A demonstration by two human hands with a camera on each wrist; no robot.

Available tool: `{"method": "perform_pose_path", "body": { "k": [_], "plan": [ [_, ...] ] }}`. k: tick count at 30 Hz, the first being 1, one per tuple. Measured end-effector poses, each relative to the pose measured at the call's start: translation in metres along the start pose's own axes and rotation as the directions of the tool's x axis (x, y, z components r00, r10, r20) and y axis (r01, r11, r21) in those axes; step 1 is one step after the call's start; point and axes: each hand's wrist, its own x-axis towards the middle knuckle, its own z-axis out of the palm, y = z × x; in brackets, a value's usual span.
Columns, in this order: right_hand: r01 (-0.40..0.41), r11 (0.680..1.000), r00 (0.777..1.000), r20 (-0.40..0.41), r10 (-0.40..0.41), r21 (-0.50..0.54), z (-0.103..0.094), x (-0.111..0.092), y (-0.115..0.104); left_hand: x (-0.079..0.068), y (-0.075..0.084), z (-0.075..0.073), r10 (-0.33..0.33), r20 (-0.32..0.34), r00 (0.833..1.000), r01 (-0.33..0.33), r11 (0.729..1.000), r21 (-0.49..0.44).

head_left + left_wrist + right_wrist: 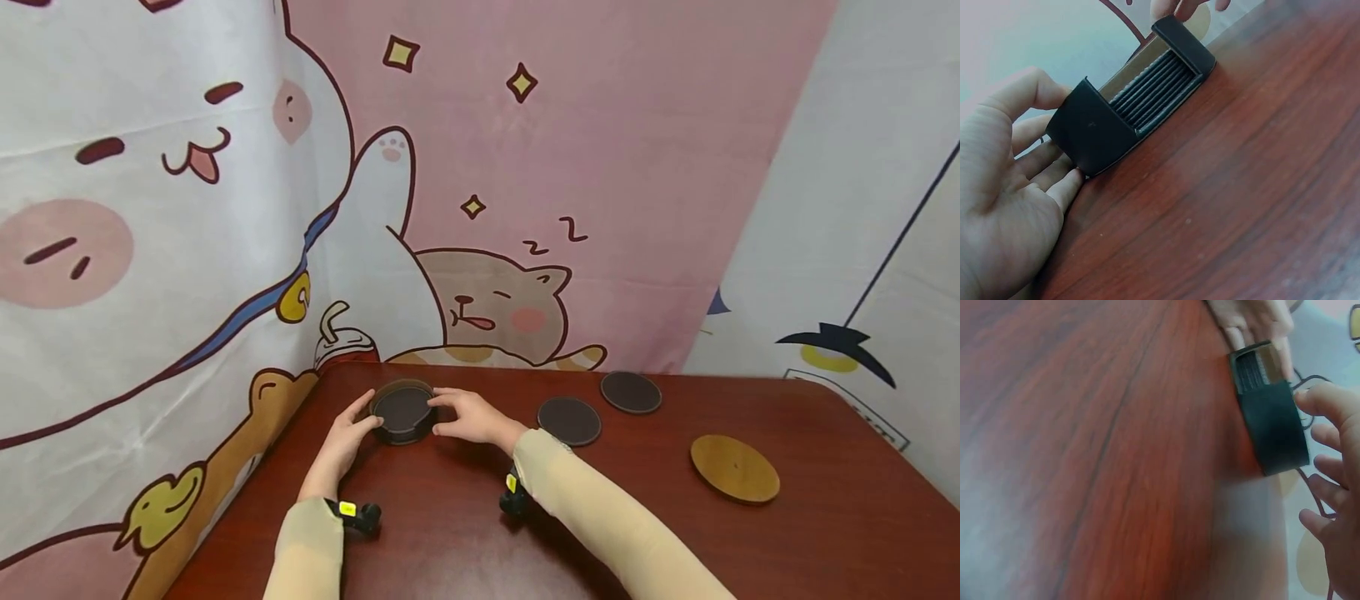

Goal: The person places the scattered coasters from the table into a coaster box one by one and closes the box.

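A black round coaster holder (405,435) stands upright on the table at the back left. Stacked inside it are several dark coasters (1157,90), whose edges show through the gap in the holder's wall. My left hand (347,442) holds the holder's left side, thumb at the rim and fingers around the wall, as the left wrist view shows. On the opposite side is my right hand (474,418), its thumb right at the rim. In the right wrist view its other fingers (1329,469) spread loosely beside the wall.
Two dark round coasters (569,421) (631,392) lie flat to the right of my right forearm. Farther right lies a tan round disc (735,468). A cartoon-printed cloth (600,167) hangs behind and to the left of the reddish-brown table (450,533).
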Motion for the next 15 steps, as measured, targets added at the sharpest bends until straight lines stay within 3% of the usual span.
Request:
{"method": "perform_pose_path", "body": {
  "k": [8, 15],
  "plan": [
    [-0.069, 0.992, 0.992, -0.094, 0.079, 0.101, -0.037, -0.059, 0.026, 0.002, 0.005, 0.007, -0.010, 0.027, 1.000, 0.008, 0.999, 0.050],
    [-0.164, 0.964, 0.956, -0.207, 0.208, 0.209, -0.064, -0.103, 0.053, -0.004, 0.001, 0.005, -0.023, 0.026, 0.999, 0.021, 0.996, 0.090]
  ]
}}
